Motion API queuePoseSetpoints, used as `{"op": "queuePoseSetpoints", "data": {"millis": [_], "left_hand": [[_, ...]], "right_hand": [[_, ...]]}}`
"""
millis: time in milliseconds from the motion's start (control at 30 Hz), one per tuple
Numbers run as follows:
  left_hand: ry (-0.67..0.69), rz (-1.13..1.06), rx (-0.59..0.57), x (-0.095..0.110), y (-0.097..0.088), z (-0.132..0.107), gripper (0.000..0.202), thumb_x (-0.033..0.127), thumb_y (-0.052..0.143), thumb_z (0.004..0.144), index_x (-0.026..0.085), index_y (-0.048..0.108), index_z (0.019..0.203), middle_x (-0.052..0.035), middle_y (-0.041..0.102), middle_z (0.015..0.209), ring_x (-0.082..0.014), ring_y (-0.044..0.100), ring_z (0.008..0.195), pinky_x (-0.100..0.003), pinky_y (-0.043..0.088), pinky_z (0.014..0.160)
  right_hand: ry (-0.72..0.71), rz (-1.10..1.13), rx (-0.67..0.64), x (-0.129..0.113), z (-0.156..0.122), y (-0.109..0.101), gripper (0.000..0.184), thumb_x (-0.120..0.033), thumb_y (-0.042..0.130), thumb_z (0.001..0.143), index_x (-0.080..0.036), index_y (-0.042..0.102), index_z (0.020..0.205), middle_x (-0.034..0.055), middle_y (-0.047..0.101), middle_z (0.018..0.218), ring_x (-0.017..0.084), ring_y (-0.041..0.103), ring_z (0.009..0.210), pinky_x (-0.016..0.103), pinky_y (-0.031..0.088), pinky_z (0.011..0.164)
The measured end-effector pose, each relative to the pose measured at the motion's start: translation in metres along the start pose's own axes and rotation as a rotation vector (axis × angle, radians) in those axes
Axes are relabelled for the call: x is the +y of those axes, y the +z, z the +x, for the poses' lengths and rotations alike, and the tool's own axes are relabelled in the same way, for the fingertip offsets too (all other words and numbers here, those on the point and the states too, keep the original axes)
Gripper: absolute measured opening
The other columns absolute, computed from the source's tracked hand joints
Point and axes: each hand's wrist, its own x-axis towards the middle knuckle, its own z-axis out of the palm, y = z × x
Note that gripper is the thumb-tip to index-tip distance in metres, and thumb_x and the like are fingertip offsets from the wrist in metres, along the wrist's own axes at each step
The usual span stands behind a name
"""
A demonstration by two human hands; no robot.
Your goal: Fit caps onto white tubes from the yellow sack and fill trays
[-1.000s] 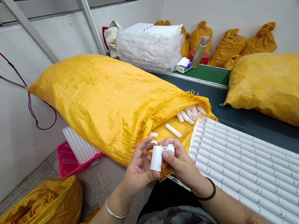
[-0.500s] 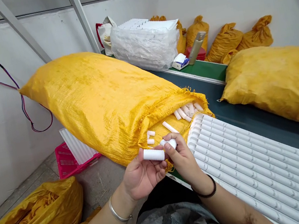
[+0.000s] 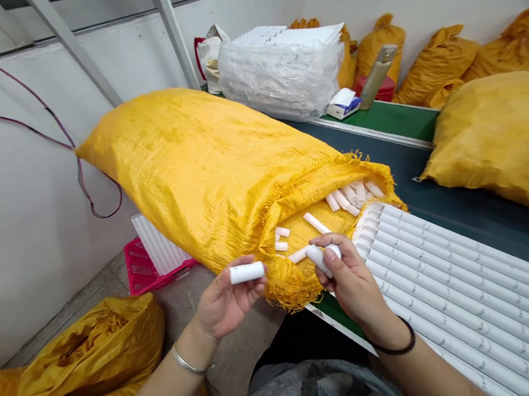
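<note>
My left hand (image 3: 224,303) pinches a short white tube (image 3: 247,272), held level in front of the big yellow sack (image 3: 218,165). My right hand (image 3: 352,278) is closed on other white tube pieces (image 3: 322,257) just beside the sack's frayed mouth. Several loose white tubes (image 3: 350,196) lie in the sack's opening. Right of my right hand lies a white ribbed tray (image 3: 463,293) with long grooves. The two hands are apart.
A second full yellow sack (image 3: 508,137) lies on the dark green table (image 3: 449,208). Behind stand a plastic-wrapped white stack (image 3: 284,73) and tied yellow bags (image 3: 444,56). On the floor at left are crumpled yellow sacks (image 3: 80,343) and a pink crate (image 3: 148,271).
The hands were together on the white tubes; they have now separated. My left hand has carried one tube to the left, my right keeps the others by the sack's mouth.
</note>
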Motion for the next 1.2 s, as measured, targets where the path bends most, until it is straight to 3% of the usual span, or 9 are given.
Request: {"op": "queuePoseSetpoints", "data": {"millis": [100, 200, 367, 500, 633, 733, 967, 1100, 1200], "left_hand": [[0.200, 0.015, 0.499, 0.041, -0.059, 0.003, 0.032, 0.032, 0.051, 0.087, 0.008, 0.062, 0.104, -0.0173, 0.066, 0.093, -0.0218, 0.063, 0.078, -0.034, 0.053, 0.071], [0.393, 0.022, 0.752, 0.099, -0.109, 0.002, 0.032, 0.035, 0.037, 0.093, 0.015, 0.054, 0.112, -0.0102, 0.062, 0.094, -0.0187, 0.061, 0.082, -0.034, 0.052, 0.075], [0.582, 0.135, 0.923, 0.159, -0.120, 0.012, 0.039, 0.041, 0.040, 0.090, 0.025, 0.043, 0.126, -0.0089, 0.054, 0.118, -0.0226, 0.055, 0.106, -0.045, 0.047, 0.088], [0.689, 0.391, 0.613, 0.120, -0.059, 0.024, 0.036, 0.025, 0.068, 0.074, 0.023, 0.061, 0.109, -0.0051, 0.061, 0.111, -0.0180, 0.058, 0.102, -0.032, 0.045, 0.093], [0.776, 1.330, -0.251, 0.049, 0.023, 0.012, 0.061, 0.028, 0.079, 0.068, 0.027, 0.057, 0.125, -0.0080, 0.059, 0.119, -0.0223, 0.056, 0.108, -0.035, 0.046, 0.097], [0.791, 1.642, -0.526, 0.020, 0.061, 0.007, 0.074, 0.031, 0.070, 0.078, 0.027, 0.036, 0.143, -0.0113, 0.049, 0.132, -0.0240, 0.046, 0.123, -0.040, 0.040, 0.106], [0.737, 1.482, -0.561, 0.010, 0.068, 0.015, 0.061, 0.020, 0.066, 0.079, 0.028, 0.047, 0.137, -0.0094, 0.054, 0.128, -0.0253, 0.047, 0.121, -0.040, 0.036, 0.107], [0.587, 1.016, -0.408, -0.004, 0.064, 0.019, 0.061, 0.032, 0.081, 0.066, 0.028, 0.060, 0.123, -0.0091, 0.053, 0.126, -0.0280, 0.048, 0.119, -0.037, 0.040, 0.102], [0.312, 0.571, -0.452, -0.018, 0.060, 0.022, 0.065, 0.047, 0.077, 0.067, 0.031, 0.056, 0.127, -0.0082, 0.056, 0.124, -0.0268, 0.055, 0.113, -0.037, 0.045, 0.094]], "right_hand": [[0.044, 0.118, -0.017, 0.002, 0.002, -0.004, 0.027, -0.048, 0.052, 0.089, -0.025, 0.054, 0.104, -0.0004, 0.054, 0.081, 0.007, 0.042, 0.051, 0.019, 0.028, 0.042], [0.069, 0.193, -0.010, 0.001, 0.004, -0.004, 0.029, -0.048, 0.049, 0.089, -0.024, 0.058, 0.101, 0.0040, 0.057, 0.097, 0.007, 0.045, 0.051, 0.020, 0.026, 0.040], [0.052, 0.132, -0.112, 0.003, 0.004, -0.003, 0.032, -0.047, 0.053, 0.086, -0.029, 0.056, 0.112, 0.0046, 0.054, 0.111, 0.007, 0.046, 0.054, 0.021, 0.031, 0.042], [-0.054, 0.045, -0.202, 0.003, 0.002, -0.003, 0.053, -0.048, 0.056, 0.085, -0.038, 0.037, 0.133, 0.0040, 0.053, 0.113, 0.010, 0.048, 0.061, 0.023, 0.039, 0.049], [-0.153, -0.122, -0.299, 0.000, -0.004, -0.001, 0.074, -0.043, 0.060, 0.085, -0.036, 0.017, 0.145, 0.0052, 0.055, 0.115, 0.016, 0.056, 0.084, 0.032, 0.050, 0.075], [-0.154, -0.259, -0.371, -0.002, -0.006, 0.001, 0.086, -0.038, 0.066, 0.082, -0.033, 0.011, 0.148, 0.0075, 0.055, 0.120, 0.017, 0.060, 0.086, 0.034, 0.052, 0.077], [-0.235, -0.531, -0.341, -0.009, -0.003, 0.000, 0.064, -0.037, 0.071, 0.079, -0.026, 0.043, 0.135, 0.0100, 0.051, 0.134, 0.026, 0.051, 0.120, 0.039, 0.047, 0.096], [-0.204, -0.342, -0.375, -0.013, -0.007, -0.001, 0.088, -0.045, 0.073, 0.075, -0.032, 0.023, 0.146, 0.0072, 0.061, 0.112, 0.021, 0.063, 0.095, 0.032, 0.053, 0.077], [-0.263, -0.381, -0.389, -0.016, -0.008, -0.003, 0.093, -0.042, 0.076, 0.073, -0.035, 0.020, 0.148, 0.0053, 0.062, 0.109, 0.020, 0.064, 0.093, 0.033, 0.052, 0.082]]}}
